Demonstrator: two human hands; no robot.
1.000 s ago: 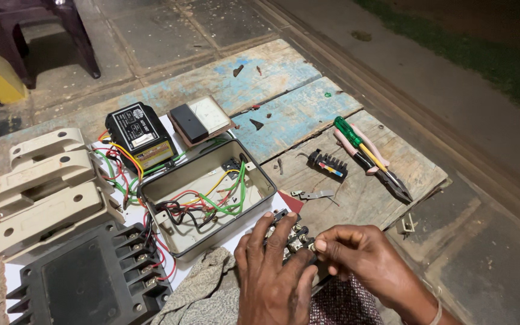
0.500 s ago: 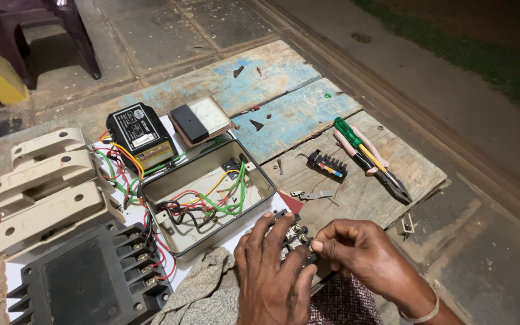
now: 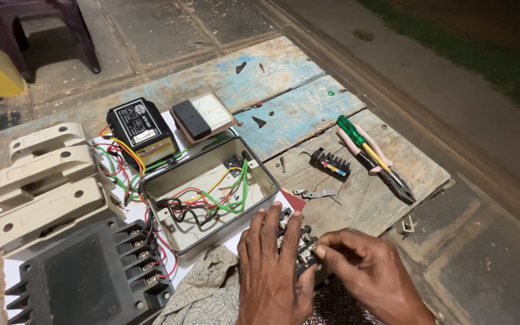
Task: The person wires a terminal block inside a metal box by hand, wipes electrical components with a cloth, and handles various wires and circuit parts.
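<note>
My left hand [image 3: 270, 265] lies flat over a small black electrical component with metal terminals [image 3: 291, 232], pressing it down at the front edge of the wooden board. My right hand [image 3: 362, 274] pinches at one of its terminals from the right, fingertips touching the part. Whether the fingers hold a small screw is hidden. Just behind my hands stands an open grey metal box [image 3: 209, 195] filled with red, green, yellow and black wires.
Pliers [image 3: 375, 157] and a green-handled screwdriver [image 3: 362, 141] lie at right, near a small black terminal strip [image 3: 330, 162] and a metal bracket [image 3: 315, 194]. A black transformer [image 3: 138, 129], meter [image 3: 203, 115], cream fuse carriers [image 3: 46, 180] and a black contactor [image 3: 88, 280] sit left. A cloth [image 3: 206, 289] lies under my wrist.
My right hand has drawn in closer to the component, its fingertips now pinched at a terminal. My left hand has stayed pressed on it.
</note>
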